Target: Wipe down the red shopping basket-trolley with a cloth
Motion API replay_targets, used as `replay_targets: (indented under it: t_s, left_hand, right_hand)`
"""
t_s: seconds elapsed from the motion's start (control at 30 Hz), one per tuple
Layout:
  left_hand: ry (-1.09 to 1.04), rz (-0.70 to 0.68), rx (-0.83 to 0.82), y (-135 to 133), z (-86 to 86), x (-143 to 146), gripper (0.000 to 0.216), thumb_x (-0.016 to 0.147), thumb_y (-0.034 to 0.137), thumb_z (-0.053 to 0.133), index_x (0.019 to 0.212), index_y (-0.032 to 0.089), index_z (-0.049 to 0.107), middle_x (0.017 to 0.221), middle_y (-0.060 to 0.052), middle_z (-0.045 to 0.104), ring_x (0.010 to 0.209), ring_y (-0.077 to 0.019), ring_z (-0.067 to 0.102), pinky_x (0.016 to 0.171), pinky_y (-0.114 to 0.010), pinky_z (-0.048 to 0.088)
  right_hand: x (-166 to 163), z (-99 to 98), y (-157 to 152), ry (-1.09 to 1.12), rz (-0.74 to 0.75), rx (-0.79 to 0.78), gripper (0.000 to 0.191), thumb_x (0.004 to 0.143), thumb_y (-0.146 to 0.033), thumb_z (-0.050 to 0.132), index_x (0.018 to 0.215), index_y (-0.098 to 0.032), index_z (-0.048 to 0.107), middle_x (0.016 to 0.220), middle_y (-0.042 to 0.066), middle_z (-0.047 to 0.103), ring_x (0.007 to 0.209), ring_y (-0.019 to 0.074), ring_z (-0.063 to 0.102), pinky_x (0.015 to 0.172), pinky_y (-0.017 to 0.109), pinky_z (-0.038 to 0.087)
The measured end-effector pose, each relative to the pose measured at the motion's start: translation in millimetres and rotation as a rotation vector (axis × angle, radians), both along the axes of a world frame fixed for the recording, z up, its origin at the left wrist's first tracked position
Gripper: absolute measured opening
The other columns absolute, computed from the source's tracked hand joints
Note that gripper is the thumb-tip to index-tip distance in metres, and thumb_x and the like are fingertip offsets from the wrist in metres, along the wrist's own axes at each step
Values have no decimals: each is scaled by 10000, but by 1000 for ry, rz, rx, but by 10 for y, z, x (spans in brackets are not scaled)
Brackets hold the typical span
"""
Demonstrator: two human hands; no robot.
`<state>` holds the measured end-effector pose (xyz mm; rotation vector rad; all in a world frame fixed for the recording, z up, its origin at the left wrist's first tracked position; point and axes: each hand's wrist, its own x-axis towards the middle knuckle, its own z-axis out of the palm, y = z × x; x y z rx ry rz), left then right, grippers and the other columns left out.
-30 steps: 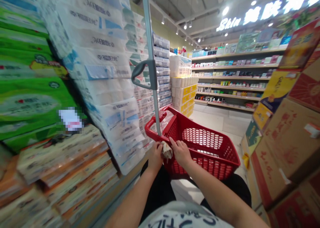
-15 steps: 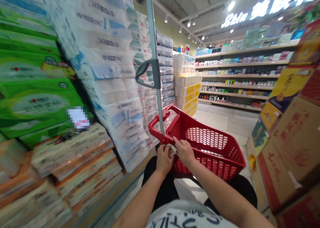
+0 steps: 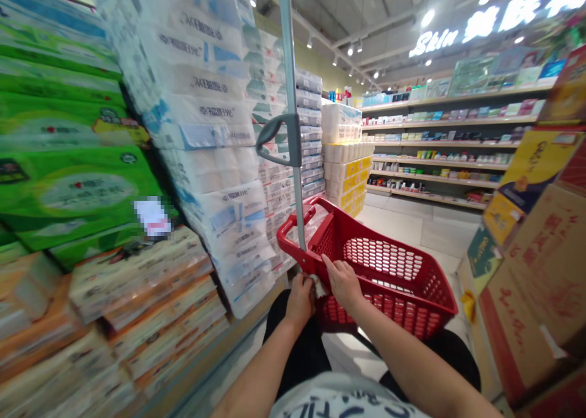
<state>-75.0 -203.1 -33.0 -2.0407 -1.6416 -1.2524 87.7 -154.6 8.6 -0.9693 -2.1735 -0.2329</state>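
A red plastic shopping basket (image 3: 394,229) with perforated walls stands between my knees. My right hand (image 3: 344,282) grips its near-side rim, the fingers bent over the edge. Just left of it, my left hand (image 3: 301,299) is closed, pressing a crumpled white tissue or cloth (image 3: 319,286) against the basket's outer corner; its fingertips are partly hidden. A silvery pole (image 3: 297,204) with a grey loop handle (image 3: 280,141) rises at the basket's left end and runs out of view at the top. The basket's visible inner wall is bare.
Packs of toilet paper (image 3: 210,131) are piled high on the left, beside green tissue packs (image 3: 82,186). Orange-and-white packs (image 3: 160,302) lie stacked low at the left, with a blurred-out white patch above. Cardboard boxes (image 3: 540,265) line the right. Shelves (image 3: 439,125) with small products stand at the back.
The view has shifted slightly, so everything sits a little further right. My left hand has moved slightly down along the basket's corner with the white piece; my right hand stays on the rim.
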Motion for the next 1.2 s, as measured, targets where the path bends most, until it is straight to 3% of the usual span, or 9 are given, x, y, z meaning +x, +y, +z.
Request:
replay_targets:
  t_s: [0.2, 0.43, 0.63, 0.83, 1.03, 1.2]
  left_hand:
    - [-7, 40, 106, 79, 290, -56, 284, 761, 63, 532, 1019, 169, 587, 1088, -101, 500, 1039, -221, 509, 924, -390, 488]
    - [33, 13, -41, -29, 50, -44, 297, 738, 17, 471, 961, 176, 588, 1052, -82, 500, 990, -202, 536, 864, -368, 520]
    - [4, 48, 95, 79, 295, -49, 330, 727, 64, 549, 1035, 183, 573, 1098, -97, 499, 1046, -234, 521, 917, -417, 498]
    - [48, 16, 15, 9, 205, -48, 329, 720, 18, 493, 989, 184, 584, 1034, -80, 515, 971, -206, 539, 854, -377, 526]
    - [-5, 55, 205, 105, 557, -88, 315, 777, 101, 558, 1080, 185, 579, 1100, -102, 518, 1047, -237, 524, 927, -425, 491]
    - [91, 48, 248, 56, 550, -71, 408, 797, 53, 496, 1180, 176, 561, 1134, -121, 541, 1066, -243, 528, 916, -417, 497]
  right_hand:
    - [7, -36, 21, -9, 4, 6, 516, 915, -100, 387, 1425, -171, 409, 896, 70, 580, 814, 207, 474, 808, 337, 412]
    - [16, -31, 17, -15, 3, -11, 546, 896, -78, 382, 1430, -190, 405, 908, 70, 580, 817, 203, 469, 811, 337, 406]
    - [15, 21, -9, -45, -32, -31, 594, 845, -50, 421, 1424, -186, 415, 928, 73, 583, 828, 201, 473, 813, 330, 405]
    - [32, 17, -20, -54, -34, -54, 653, 810, -18, 403, 1435, -206, 397, 946, 75, 580, 865, 210, 474, 819, 327, 405]
    - [25, 17, -15, -59, -53, -43, 700, 770, 12, 400, 1432, -215, 402, 940, 74, 578, 864, 212, 468, 807, 329, 407]
    - [22, 3, -7, -59, -36, -62, 663, 798, 4, 400, 1429, -201, 405, 943, 72, 582, 853, 210, 465, 804, 325, 401]
